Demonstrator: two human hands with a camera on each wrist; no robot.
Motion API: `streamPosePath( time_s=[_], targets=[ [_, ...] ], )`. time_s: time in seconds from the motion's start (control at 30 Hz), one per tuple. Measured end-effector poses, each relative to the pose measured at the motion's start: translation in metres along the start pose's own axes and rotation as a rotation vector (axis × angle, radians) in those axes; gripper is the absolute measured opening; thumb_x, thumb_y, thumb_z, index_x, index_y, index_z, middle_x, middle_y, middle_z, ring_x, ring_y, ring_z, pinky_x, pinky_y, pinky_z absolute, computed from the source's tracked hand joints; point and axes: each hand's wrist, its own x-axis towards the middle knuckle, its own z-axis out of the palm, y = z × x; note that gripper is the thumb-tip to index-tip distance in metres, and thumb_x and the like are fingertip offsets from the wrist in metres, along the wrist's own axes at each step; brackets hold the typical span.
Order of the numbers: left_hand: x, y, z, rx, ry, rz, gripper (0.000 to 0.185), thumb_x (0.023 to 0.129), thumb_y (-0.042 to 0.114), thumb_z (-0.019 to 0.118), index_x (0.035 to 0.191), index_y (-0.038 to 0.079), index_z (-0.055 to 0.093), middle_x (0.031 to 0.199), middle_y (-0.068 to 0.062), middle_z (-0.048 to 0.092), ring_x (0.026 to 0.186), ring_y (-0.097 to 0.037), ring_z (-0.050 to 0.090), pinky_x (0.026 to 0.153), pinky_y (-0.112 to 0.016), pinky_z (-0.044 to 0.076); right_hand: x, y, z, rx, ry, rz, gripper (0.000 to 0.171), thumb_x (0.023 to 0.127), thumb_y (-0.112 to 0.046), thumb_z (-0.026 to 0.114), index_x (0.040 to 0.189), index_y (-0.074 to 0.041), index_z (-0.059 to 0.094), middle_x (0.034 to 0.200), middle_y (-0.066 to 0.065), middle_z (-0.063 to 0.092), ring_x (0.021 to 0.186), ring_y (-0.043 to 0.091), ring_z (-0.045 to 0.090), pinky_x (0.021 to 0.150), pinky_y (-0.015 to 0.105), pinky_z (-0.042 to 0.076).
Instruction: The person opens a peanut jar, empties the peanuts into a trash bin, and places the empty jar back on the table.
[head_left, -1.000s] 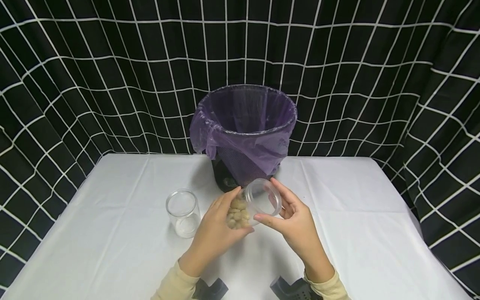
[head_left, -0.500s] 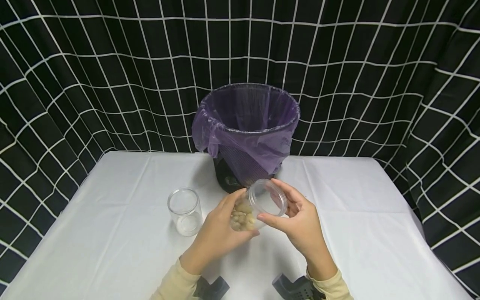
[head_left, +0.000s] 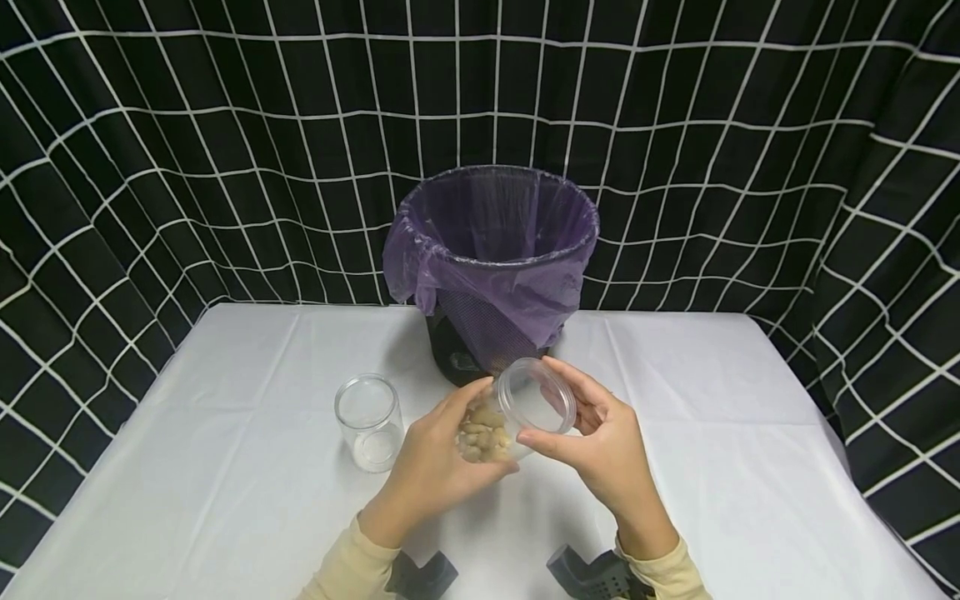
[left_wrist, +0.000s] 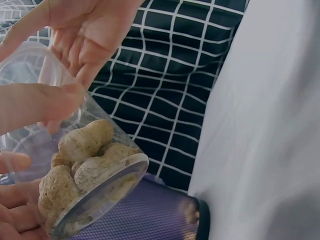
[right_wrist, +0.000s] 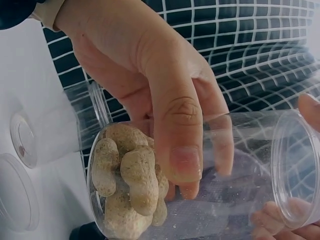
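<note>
A clear plastic jar (head_left: 513, 433) lies tilted in the air in front of the bin, its uncovered mouth up and to the right. Several unshelled peanuts (right_wrist: 138, 175) are heaped at its base end. My left hand (head_left: 427, 462) grips the jar's body, thumb on the near side and fingers round the back. At the mouth end, my right hand (head_left: 600, 442) holds the threaded rim (head_left: 536, 395) between thumb and fingers. A second clear jar (head_left: 367, 422) stands upright on the table left of my left hand, with nothing visible inside.
Behind the hands stands a black mesh bin (head_left: 450, 354) lined with a purple bag (head_left: 517, 287). A clear round disc like a lid (right_wrist: 17, 192) shows at the left edge of the right wrist view. White cloth (head_left: 712, 400) covers the table; black gridded curtains surround it.
The whole head view has shifted slightly. Both hands keep their hold on the tilted jar, which sits a little further right; the peanuts inside look slightly rearranged.
</note>
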Motion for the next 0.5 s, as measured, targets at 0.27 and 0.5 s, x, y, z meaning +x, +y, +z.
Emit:
streamPosePath(
  time_s=[0.27, 0.5],
  targets=[
    [0.0004, 0.0013, -0.0023, -0.05, -0.019, 0.012, 0.09, 0.061, 0.025, 0.095, 0.137, 0.006, 0.052, 0.119, -0.01, 0.069, 0.1, -0.02, 0.069, 0.087, -0.034, 0.06, -0.0016, -0.002, -0.003, 0.037, -0.033, -0.043, 0.074, 0.069, 0.007, 0.084, 0.137, -0.001, 0.056, 0.132, -0.007, 0.065, 0.119, 0.006, 0.064, 0.097, 0.017, 0.053],
    [0.0013, 0.005, -0.0054, -0.104, -0.091, -0.062, 0.089, 0.065, 0.025, 0.093, 0.141, 0.011, 0.049, 0.118, -0.006, 0.067, 0.098, -0.017, 0.065, 0.089, -0.034, 0.057, -0.0015, -0.0011, -0.0069, 0.081, -0.101, -0.062, 0.076, 0.073, 0.009, 0.081, 0.142, -0.002, 0.052, 0.143, 0.003, 0.058, 0.128, 0.006, 0.058, 0.104, 0.017, 0.049]
  ],
)
